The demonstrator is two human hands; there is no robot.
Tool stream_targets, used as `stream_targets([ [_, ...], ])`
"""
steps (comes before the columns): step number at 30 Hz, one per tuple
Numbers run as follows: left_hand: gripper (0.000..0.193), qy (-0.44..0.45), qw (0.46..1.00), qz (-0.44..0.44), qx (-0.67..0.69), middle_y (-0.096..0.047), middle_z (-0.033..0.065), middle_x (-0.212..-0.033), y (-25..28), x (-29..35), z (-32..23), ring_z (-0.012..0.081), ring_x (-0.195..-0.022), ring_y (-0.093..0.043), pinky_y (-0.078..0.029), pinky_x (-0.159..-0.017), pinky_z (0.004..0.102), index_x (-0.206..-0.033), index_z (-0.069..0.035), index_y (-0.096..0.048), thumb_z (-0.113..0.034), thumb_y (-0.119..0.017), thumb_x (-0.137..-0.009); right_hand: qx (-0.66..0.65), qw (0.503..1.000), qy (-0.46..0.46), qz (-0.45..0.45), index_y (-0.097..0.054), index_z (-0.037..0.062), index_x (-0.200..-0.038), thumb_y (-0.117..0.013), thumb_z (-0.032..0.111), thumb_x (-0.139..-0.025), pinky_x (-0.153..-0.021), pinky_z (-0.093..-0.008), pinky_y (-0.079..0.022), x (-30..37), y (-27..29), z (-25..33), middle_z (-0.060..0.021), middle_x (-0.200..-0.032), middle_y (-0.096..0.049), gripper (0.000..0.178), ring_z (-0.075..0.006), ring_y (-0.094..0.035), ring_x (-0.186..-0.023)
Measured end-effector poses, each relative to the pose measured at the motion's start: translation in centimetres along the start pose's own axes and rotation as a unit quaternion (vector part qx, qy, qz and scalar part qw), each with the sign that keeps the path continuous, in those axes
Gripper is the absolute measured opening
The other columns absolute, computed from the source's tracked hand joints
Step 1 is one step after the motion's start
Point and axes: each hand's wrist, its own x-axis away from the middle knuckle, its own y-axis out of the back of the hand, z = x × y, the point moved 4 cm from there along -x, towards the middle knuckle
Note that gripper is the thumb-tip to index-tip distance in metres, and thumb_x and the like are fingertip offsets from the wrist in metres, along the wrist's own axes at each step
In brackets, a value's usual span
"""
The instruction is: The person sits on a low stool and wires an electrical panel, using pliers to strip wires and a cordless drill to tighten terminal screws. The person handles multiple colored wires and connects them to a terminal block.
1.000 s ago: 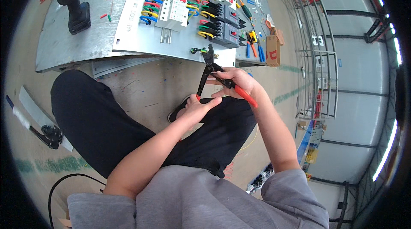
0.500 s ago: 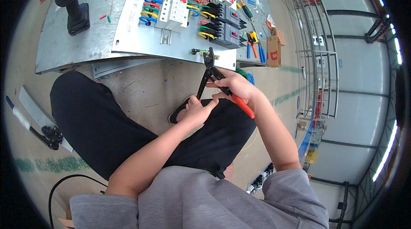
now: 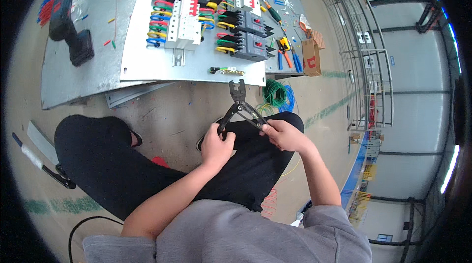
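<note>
At far left on the grey metal bench [image 3: 88, 81]: one cordless drill [image 3: 69, 27] lying flat, with a small bunch of red and blue cable ties [image 3: 46, 7] beside it. Low at the left edge, on the floor: one long tool with a white and black handle [image 3: 39, 162]. Further right, on the bench: one white mounting plate [image 3: 147, 61] carrying one white row of breakers [image 3: 183, 23], three dark breaker blocks [image 3: 246, 34] and looped wires in yellow, green, red and blue [image 3: 158, 24]. In the middle, above the lap in black trousers [image 3: 108, 159]: one crimping tool [image 3: 239, 103], head up and just below the plate's front edge, handles spread wide apart into a V. Left hand [image 3: 216, 146] closed around the left handle, fingers curled tight on it. Right hand [image 3: 285, 135] closed around the right handle, fingers wrapped over it as well. Just behind the tool, on the floor: one coil of green wire [image 3: 275, 92] with a blue coil [image 3: 290, 99] touching it. Right of the plate, on the bench: pliers with yellow, red and blue handles [image 3: 285, 54], exact count unclear, then one small brown cardboard box [image 3: 311, 57]. At far right: a wire-mesh rack [image 3: 364, 56] against the pale wall.
</note>
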Motion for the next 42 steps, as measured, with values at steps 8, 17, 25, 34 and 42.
stream_targets([
  [8,0.017,-0.360,0.916,-0.051,-0.171,-0.072,0.0136,-0.103,7.3,-4.0,-14.9,0.0351,-0.099,-0.069,-0.055,-0.090,0.0465,-0.111,-0.003,-0.071,-0.010,-0.067,-0.096,-0.386,0.882,0.159,-0.218,-0.055,0.0147,-0.085,-0.054,0.048,-0.116,-0.046,-0.0260,-0.026,1.6,4.7,-11.1,0.0050,-0.066,-0.047,0.046,-0.0058,-0.038,-0.052],
  [17,0.025,-0.339,0.800,0.073,-0.489,-0.071,0.0245,-0.106,7.2,-14.4,-15.5,0.0448,-0.109,-0.068,-0.054,-0.100,0.0521,-0.114,0.003,-0.074,-0.016,-0.071,-0.098,-0.602,0.722,0.122,-0.318,-0.050,0.0163,-0.095,-0.043,0.050,-0.118,-0.046,-0.0318,-0.026,-15.7,20.8,-11.8,0.0048,-0.065,-0.040,0.041,-0.0107,-0.031,-0.049],
  [25,0.023,-0.319,0.843,0.061,-0.429,-0.068,0.0177,-0.103,6.5,-14.2,-15.9,0.0370,-0.102,-0.066,-0.055,-0.092,0.0467,-0.116,0.004,-0.077,-0.013,-0.070,-0.102,-0.557,0.764,0.009,-0.326,-0.057,0.0079,-0.095,-0.047,0.048,-0.116,-0.048,-0.0359,-0.034,-26.3,21.8,-13.3,-0.0028,-0.073,-0.053,0.046,-0.0165,-0.045,-0.053],
  [34,0.021,-0.288,0.899,0.122,-0.308,-0.065,0.0099,-0.103,6.2,-16.3,-15.3,0.0208,-0.087,-0.062,-0.053,-0.077,0.0335,-0.115,0.002,-0.078,-0.013,-0.076,-0.100,-0.279,0.871,-0.059,-0.399,-0.074,0.0010,-0.101,-0.051,0.042,-0.113,-0.054,-0.0422,-0.050,-28.5,24.7,-14.1,-0.0095,-0.071,-0.065,0.048,-0.0253,-0.062,-0.054],
  [42,0.020,-0.305,0.905,0.097,-0.280,-0.066,0.0070,-0.102,5.8,-16.1,-15.1,0.0157,-0.082,-0.060,-0.051,-0.076,0.0307,-0.117,0.001,-0.077,-0.007,-0.077,-0.098,0.062,0.839,0.057,-0.538,-0.076,-0.0022,-0.112,-0.059,0.028,-0.103,-0.087,-0.0444,-0.061,-20.3,22.8,-6.3,-0.0227,-0.098,-0.078,0.036,-0.0365,-0.077,-0.094],
])
